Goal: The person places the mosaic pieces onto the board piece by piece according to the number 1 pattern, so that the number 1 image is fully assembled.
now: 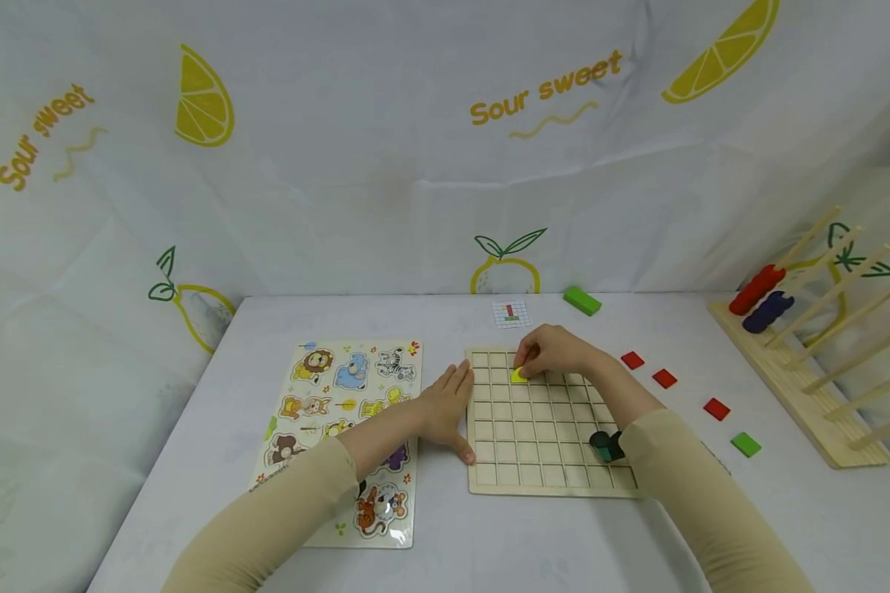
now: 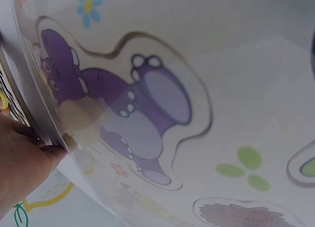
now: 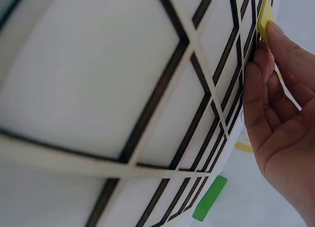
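Observation:
My right hand pinches a yellow square tile between thumb and fingers, over the upper rows of a wooden grid board. In the right wrist view the yellow tile is tilted against the board's grid, held by the right hand. My left hand lies with straight fingers along the board's left edge, its thumb touching the lower part of that edge. The left wrist view shows part of the left hand beyond an animal puzzle board.
Behind the grid board lie a small pattern card and a green block. Red tiles and a green tile lie to the right, near a wooden peg rack. The animal puzzle lies at left.

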Available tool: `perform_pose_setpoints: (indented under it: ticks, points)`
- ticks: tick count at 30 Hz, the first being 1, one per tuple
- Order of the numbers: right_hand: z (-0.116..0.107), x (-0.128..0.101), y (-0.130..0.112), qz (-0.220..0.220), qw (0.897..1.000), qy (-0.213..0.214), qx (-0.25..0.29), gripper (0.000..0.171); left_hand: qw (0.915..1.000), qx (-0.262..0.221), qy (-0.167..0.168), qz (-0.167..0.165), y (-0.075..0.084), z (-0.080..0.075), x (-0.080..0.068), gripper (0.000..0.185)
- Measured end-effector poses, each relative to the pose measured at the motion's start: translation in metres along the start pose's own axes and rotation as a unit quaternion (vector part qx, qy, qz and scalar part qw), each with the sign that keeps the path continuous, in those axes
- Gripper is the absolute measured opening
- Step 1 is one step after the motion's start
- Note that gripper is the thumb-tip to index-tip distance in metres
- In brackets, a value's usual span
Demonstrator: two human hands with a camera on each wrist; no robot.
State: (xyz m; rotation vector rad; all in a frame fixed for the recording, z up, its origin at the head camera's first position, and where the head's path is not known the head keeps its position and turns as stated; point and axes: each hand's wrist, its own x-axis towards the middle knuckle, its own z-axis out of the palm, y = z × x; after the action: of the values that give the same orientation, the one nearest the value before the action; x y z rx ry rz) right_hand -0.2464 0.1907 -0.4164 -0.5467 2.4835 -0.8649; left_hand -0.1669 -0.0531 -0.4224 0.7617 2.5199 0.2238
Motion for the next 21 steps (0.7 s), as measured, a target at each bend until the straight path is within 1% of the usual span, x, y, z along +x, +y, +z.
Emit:
perform_pose_setpoints:
  ticks: [9,11,15,21]
  points:
    - [0.0013,0.0002,0.0002,0.001,1.0,0.0,-0.004,0.005,1.0,0.006,-0.002,0.0,-0.0002,0.0003,0.0005,0.134]
    - [0.0018,0.0007,0.001,0.007,1.0,0.001,-0.001,0.004,1.0,0.006,-0.003,0.0,-0.0002,-0.0001,0.0007,0.134]
    - [0.0016,0.0006,0.0018,-0.002,1.0,0.002,-0.005,0.005,1.0,0.009,-0.002,0.001,-0.0002,-0.0003,0.0003,0.134]
    - [0.0013,0.0009,0.0023,-0.003,1.0,0.003,-0.001,0.005,1.0,0.008,0.0,0.003,-0.0006,0.0001,0.0003,0.134]
